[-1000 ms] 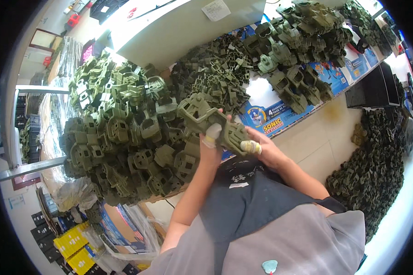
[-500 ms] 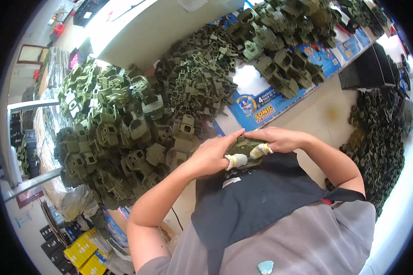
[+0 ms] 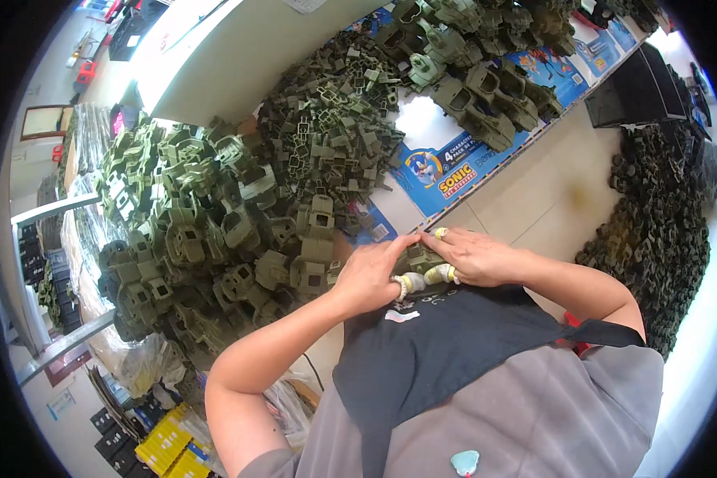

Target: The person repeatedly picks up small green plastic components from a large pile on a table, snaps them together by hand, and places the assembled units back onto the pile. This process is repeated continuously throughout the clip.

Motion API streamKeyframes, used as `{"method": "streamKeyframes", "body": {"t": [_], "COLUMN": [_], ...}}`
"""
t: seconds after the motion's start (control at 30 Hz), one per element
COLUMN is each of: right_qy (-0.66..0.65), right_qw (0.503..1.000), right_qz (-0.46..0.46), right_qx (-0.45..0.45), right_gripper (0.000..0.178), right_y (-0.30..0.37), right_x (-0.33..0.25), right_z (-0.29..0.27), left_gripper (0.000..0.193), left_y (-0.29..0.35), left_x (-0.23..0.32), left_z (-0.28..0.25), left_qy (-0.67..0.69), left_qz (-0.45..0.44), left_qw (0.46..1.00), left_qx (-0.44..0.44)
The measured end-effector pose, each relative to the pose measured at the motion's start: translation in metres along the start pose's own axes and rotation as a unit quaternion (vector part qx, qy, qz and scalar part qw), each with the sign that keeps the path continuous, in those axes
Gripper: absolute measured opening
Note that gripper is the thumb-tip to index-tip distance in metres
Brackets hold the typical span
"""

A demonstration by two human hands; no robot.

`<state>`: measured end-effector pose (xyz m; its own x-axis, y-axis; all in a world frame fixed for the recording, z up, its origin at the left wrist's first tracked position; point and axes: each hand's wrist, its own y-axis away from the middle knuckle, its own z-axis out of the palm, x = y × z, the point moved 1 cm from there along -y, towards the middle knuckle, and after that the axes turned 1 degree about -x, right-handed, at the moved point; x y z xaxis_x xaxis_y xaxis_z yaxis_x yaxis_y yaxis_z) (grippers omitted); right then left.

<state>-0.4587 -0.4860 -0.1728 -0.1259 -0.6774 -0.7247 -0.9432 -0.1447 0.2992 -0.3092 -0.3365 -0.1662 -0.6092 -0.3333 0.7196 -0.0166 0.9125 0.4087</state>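
Close in front of my dark apron (image 3: 398,358), I hold an olive-green moulded plastic part (image 3: 419,258) between both hands. My left hand (image 3: 368,276) is closed on its left side, with the wrapped thumb along the near edge. From the right, my right hand (image 3: 483,260) grips the same part. Its thumb wears a pale wrap too, and a yellowish band circles one finger. The two thumbs nearly meet on the near side, and the forefinger tips come together at the far side. Fingers cover most of the part, so its full shape is hidden.
Larger olive-green parts lie in a big heap (image 3: 183,231) on the left. Smaller green pieces form a pile (image 3: 327,127) ahead, on blue printed card (image 3: 434,187). More large parts (image 3: 486,103) stand beyond. A black box (image 3: 633,92) and a dark heap (image 3: 653,223) are at right.
My right thumb has moved left and down, closer to the left thumb. The right hand has turned, bringing a banded finger into sight. Both hands still hold the green part.
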Motion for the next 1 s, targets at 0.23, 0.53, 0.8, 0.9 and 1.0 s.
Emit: {"method": "streamKeyframes", "body": {"t": [0.23,0.53,0.8,0.9,1.0], "right_qy": [-0.156,-0.013,-0.099,-0.179,-0.176], "right_qw": [0.985,0.994,0.993,0.98,0.979], "right_qz": [0.067,0.023,0.031,0.051,0.084], "right_qx": [-0.042,-0.102,-0.058,-0.076,-0.054], "right_gripper": [0.054,0.06,0.06,0.055,0.049], "right_y": [-0.012,-0.005,-0.015,-0.02,-0.021], "right_x": [0.014,0.008,0.011,0.012,0.011], "right_z": [0.005,-0.003,-0.006,-0.005,0.0], "left_gripper": [0.054,0.06,0.06,0.057,0.058], "left_y": [-0.003,-0.009,-0.003,-0.004,-0.003], "left_x": [-0.007,-0.011,-0.011,-0.019,-0.019], "left_z": [0.003,0.006,0.004,0.007,0.006], "left_qy": [0.056,-0.025,0.032,0.078,0.07], "left_qz": [-0.02,0.047,0.002,0.046,0.012], "left_qw": [0.998,0.999,0.999,0.996,0.997], "left_qx": [0.011,-0.002,0.001,0.009,-0.004]}}
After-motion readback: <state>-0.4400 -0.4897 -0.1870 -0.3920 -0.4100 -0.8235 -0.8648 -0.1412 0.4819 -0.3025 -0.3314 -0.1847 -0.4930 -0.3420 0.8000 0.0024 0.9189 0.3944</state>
